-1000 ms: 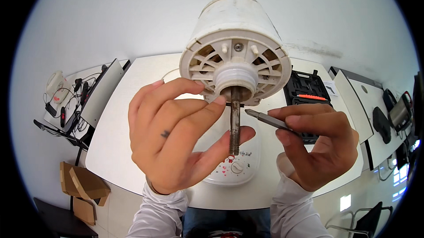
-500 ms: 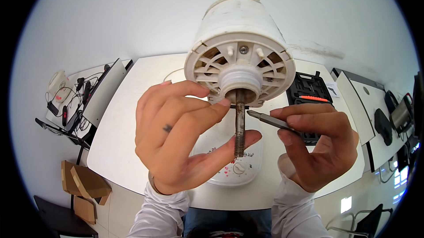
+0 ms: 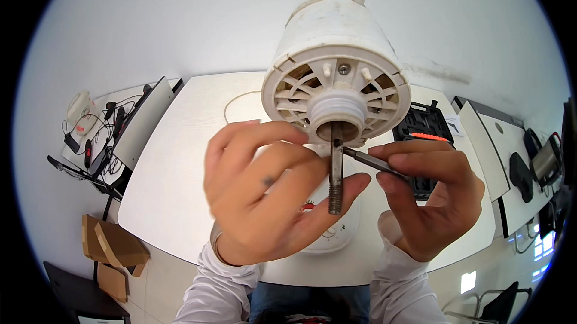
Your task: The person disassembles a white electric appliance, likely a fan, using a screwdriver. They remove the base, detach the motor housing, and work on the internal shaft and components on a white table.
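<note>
A white fan motor housing (image 3: 336, 29) with a slotted round front stands over the table, its threaded metal shaft (image 3: 335, 174) pointing toward me. Near the collar, the shaft has a small cross hole. My left hand (image 3: 270, 192) is curled around the shaft from the left; the thumb passes behind it and some fingertips are hidden. In my right hand (image 3: 433, 192), a grey Phillips screwdriver bit (image 3: 369, 159) is pinched between thumb and fingers. Its tip meets the shaft's right side by the hole; whether it enters cannot be seen.
Under my hands is the fan's white base (image 3: 345, 228) on the white table (image 3: 174, 192). A black tool case (image 3: 428, 116) with an orange-red piece lies at the right. Side tables hold cables (image 3: 111, 125) and a black item (image 3: 522, 172). Cardboard boxes (image 3: 114, 246) sit on the floor at left.
The motor housing and shaft have shifted right, and my left hand has moved right with them. The gap between bit tip and shaft has closed; the shaft's hole now shows.
</note>
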The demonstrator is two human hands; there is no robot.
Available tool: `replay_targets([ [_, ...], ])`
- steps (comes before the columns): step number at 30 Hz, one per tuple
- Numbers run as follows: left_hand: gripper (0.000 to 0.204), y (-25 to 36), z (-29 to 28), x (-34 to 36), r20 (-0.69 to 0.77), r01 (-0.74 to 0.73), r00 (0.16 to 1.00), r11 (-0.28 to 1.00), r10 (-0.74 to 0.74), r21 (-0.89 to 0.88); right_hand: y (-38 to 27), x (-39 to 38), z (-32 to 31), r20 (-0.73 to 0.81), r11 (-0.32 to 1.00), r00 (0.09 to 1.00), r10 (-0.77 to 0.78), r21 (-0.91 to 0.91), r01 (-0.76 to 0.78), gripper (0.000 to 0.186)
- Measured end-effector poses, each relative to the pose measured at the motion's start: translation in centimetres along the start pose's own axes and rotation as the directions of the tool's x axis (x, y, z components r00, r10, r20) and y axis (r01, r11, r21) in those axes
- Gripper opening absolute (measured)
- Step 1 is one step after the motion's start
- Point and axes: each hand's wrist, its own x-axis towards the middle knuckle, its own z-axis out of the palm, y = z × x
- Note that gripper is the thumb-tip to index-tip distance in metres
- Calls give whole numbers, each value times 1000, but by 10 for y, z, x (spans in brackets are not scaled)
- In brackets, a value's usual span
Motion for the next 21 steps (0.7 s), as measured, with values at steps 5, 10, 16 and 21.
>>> replay_targets([
  [5,30,7,-7,2,71,45,996,999,-46,8,-1,2,-3,-11,1000,1000,13,-22,-13,24],
  [10,33,1,-28,6,74,-96,992,995,99,-40,-2,0,-13,-63,995,995,74,-66,-79,20],
  [16,22,0,-30,6,99,-287,954,958,283,24,4,-1,-16,-24,996,996,90,-2,-90,19],
  [21,20,0,-34,8,145,-289,947,957,286,4,7,0,-11,-145,998,988,61,14,-60,26],
])
